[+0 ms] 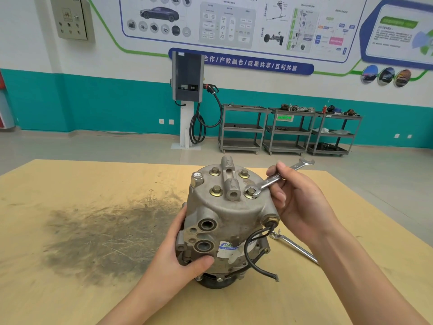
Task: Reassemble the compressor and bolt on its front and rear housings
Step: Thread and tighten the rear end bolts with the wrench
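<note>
Compressor (228, 221), dull cast metal, gripped by left hand (178, 254); right hand (297, 195) grasps chrome spanner (276, 178) on brass-coloured bolt (250, 192).

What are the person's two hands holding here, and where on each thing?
The right hand pinches the wrench mid-shaft, its jaw on a bolt. The left hand grips the compressor low on its side.
</note>
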`<state>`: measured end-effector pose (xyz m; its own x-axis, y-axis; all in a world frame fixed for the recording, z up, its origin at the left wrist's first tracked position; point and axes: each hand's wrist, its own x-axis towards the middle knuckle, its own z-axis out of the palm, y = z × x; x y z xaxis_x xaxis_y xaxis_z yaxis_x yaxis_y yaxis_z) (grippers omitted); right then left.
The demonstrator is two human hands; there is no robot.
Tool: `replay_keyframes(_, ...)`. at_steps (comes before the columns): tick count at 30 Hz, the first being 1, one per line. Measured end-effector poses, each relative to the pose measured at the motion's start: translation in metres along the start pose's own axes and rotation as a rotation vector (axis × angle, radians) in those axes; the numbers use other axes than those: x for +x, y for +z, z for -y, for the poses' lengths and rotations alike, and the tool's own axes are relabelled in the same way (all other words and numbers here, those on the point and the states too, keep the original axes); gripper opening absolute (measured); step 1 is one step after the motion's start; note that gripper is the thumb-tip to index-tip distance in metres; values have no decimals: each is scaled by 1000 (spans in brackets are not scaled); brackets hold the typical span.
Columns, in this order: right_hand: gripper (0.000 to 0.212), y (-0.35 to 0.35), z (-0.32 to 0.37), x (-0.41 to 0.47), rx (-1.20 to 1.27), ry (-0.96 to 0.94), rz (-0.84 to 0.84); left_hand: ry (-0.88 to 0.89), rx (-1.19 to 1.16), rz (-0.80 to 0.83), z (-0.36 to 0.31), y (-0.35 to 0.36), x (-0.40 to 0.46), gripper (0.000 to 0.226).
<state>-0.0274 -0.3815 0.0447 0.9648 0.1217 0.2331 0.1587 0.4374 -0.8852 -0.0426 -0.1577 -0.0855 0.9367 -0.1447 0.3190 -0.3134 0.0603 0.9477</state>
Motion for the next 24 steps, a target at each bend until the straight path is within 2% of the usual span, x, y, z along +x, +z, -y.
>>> replay_keyframes(24, 24, -4, -1, -15, 16, -9, -4, 2, -2, -9, 7, -2, 1, 113)
